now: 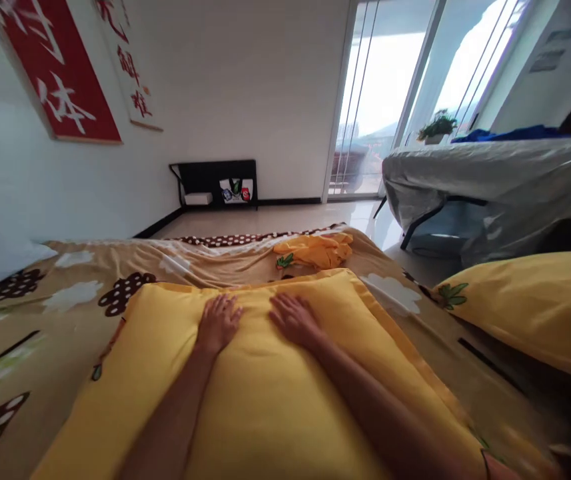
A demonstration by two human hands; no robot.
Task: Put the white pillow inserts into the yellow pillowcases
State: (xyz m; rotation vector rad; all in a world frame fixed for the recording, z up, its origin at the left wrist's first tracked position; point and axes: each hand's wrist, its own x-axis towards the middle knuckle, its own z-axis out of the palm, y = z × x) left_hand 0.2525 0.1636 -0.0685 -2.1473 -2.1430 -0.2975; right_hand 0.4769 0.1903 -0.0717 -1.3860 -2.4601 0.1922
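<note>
A yellow pillow [265, 393] lies flat in front of me on a brown patterned bedspread [80, 360]. My left hand [219, 323] rests palm down on its far part, left of the middle, fingers stretched out. To the right of it, my right hand [296, 319] presses on the same pillow, fingers extended, with a gap between the two hands. Neither hand grips anything. Just past the pillow's far edge lies a crumpled orange-yellow cloth [318, 251] with a green leaf print.
A second yellow pillow [530, 307] lies at the right. Beyond it stands a table under clear plastic sheeting [490, 167], near a potted plant [438, 125] and a glass door [385, 80]. A low black shelf [210, 175] stands against the far wall.
</note>
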